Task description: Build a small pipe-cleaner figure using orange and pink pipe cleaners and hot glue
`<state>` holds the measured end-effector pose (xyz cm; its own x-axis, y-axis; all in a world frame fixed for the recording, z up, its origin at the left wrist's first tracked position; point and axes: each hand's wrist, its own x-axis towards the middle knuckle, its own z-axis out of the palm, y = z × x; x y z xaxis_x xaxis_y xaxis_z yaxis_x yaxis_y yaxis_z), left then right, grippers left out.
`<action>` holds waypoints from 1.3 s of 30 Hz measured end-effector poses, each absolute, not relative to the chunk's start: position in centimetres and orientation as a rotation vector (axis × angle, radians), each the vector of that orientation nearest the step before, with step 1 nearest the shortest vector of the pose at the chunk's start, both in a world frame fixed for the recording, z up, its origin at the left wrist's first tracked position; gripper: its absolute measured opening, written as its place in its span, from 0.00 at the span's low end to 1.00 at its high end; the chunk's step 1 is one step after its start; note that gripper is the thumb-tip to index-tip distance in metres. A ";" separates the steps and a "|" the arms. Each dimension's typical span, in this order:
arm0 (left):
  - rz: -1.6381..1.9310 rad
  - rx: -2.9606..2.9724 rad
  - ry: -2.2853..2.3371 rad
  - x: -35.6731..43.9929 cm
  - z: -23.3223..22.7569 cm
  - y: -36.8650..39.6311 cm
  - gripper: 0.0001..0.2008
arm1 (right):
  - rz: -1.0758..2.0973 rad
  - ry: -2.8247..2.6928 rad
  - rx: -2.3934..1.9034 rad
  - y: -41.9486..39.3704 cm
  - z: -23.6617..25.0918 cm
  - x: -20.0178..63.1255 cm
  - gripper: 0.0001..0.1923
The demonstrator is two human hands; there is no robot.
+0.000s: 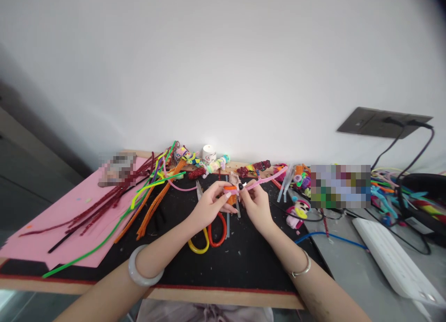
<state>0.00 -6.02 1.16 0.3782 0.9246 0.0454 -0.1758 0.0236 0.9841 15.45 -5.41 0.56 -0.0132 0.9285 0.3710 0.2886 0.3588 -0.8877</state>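
Observation:
My left hand (208, 208) is closed around a small orange piece (231, 199) that looks wound from pipe cleaners. A pink pipe cleaner (268, 178) crosses this piece and sticks out to the upper right. My right hand (258, 208) pinches the pink pipe cleaner close to the orange piece, thumb and fingertips together. Both hands meet above the black mat, and the fingers hide part of the join. Just below them lie scissors (217, 231) with one red and one yellow handle loop. Clear narrow sticks (228, 224) rest beside the scissors.
Pink sheets (90, 220) with loose red, orange and green pipe cleaners (104, 243) cover the left. Along the wall stand a white cup (209, 154) and several fuzzy craft figures. To the right are a doll-like figure (297, 213), a white power strip (392, 257) and black cables.

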 end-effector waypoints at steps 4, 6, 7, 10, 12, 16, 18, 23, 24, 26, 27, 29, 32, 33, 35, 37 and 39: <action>1.067 1.292 0.831 0.0 1.1 -5.9 0.12 | 0.636 -1.679 -1.153 -5.6 0.9 15.6 0.11; 1.090 1.317 0.856 -0.1 0.9 -5.8 0.12 | 0.571 -1.729 -1.148 -5.7 1.0 15.6 0.12; 1.102 1.334 0.868 -0.1 0.8 -5.7 0.12 | 0.527 -1.755 -1.144 -5.8 1.1 15.6 0.12; 1.146 1.398 0.894 -0.2 0.7 -5.7 0.13 | 0.374 -1.842 -1.115 -6.1 1.3 15.4 0.12; 1.184 1.449 0.913 -0.2 0.6 -5.6 0.13 | 0.294 -1.916 -1.089 -6.4 1.3 15.3 0.10; 1.248 1.563 0.985 -0.2 0.7 -5.8 0.12 | 0.110 -2.086 -1.046 -6.8 1.3 15.0 0.09; 1.254 1.622 1.020 -0.2 0.7 -5.9 0.12 | -0.019 -2.135 -1.013 -7.0 1.2 14.8 0.10; 1.245 1.658 1.062 -0.2 0.5 -5.9 0.12 | -0.119 -2.199 -1.003 -7.1 1.2 14.5 0.10; 1.253 1.629 1.051 -0.2 0.4 -5.7 0.12 | -0.083 -2.205 -1.022 -7.0 1.3 14.5 0.09; 1.278 1.517 1.012 -0.4 0.3 -5.3 0.12 | 0.006 -2.221 -1.057 -6.8 1.5 14.8 0.07; 1.275 1.443 0.983 -0.5 0.2 -5.0 0.12 | 0.041 -2.226 -1.077 -6.6 1.5 15.0 0.06; 1.268 1.263 0.947 -0.8 0.1 -4.4 0.14 | 0.060 -2.213 -1.141 -6.0 1.7 15.5 0.08; 1.270 1.080 0.902 -1.3 -0.1 -3.8 0.16 | -0.014 -2.125 -1.373 -5.1 1.6 16.3 0.15; 1.276 1.038 0.879 -1.4 -0.2 -3.7 0.17 | -0.048 -2.098 -1.481 -4.8 1.5 16.5 0.18; 1.289 0.971 0.827 -1.6 -0.2 -3.5 0.17 | -0.076 -2.069 -1.677 -4.4 1.2 16.9 0.23; 1.290 0.916 0.778 -1.6 -0.2 -3.4 0.17 | -0.074 -2.070 -1.808 -4.1 0.7 17.1 0.25; 1.282 0.868 0.739 -1.7 -0.2 -3.4 0.16 | -0.059 -2.090 -1.876 -4.0 0.3 17.2 0.26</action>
